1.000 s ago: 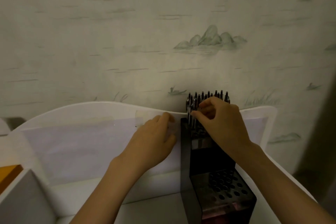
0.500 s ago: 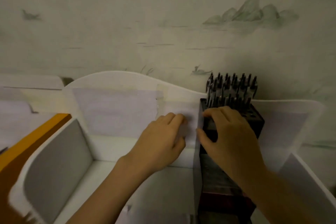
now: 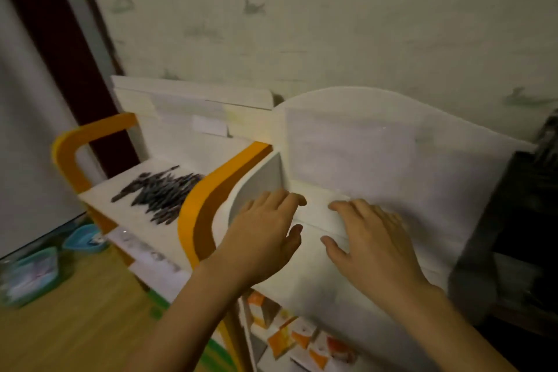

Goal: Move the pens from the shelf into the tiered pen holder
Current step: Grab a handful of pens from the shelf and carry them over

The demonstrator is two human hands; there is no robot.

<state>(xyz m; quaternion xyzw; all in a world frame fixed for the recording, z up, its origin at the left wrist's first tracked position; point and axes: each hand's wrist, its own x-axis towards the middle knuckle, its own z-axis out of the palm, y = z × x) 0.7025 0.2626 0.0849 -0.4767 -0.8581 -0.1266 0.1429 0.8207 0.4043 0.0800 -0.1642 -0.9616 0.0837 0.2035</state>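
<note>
Head view shows both hands held out over a white shelf unit [image 3: 392,166], empty, palms down. The left hand [image 3: 265,238] has its fingers loosely spread and slightly bent, the thumb out to the side; the right hand [image 3: 371,241] is the same, fingers apart and relaxed, pinching nothing. Whether either hand touches the white surface below I cannot tell. The pens [image 3: 160,193] lie in a dark loose heap on the lower white shelf [image 3: 102,199] off to the left, well apart from both hands. Between the left hand and that heap stands an orange curved side panel [image 3: 205,193], with the white rounded end wall of the nearer unit just beside it. A second orange frame [image 3: 78,142] rises behind the heap. The tiered pen holder [image 3: 519,235] sits at the far right edge, a dark blurred block, cut off by the frame; what it holds is too blurred to tell. Pale patterned wallpaper [image 3: 332,24] fills the back, a dark door frame [image 3: 51,48] runs down on the left, and blue containers [image 3: 33,272] sit on the wooden floor [image 3: 75,332] below.
</note>
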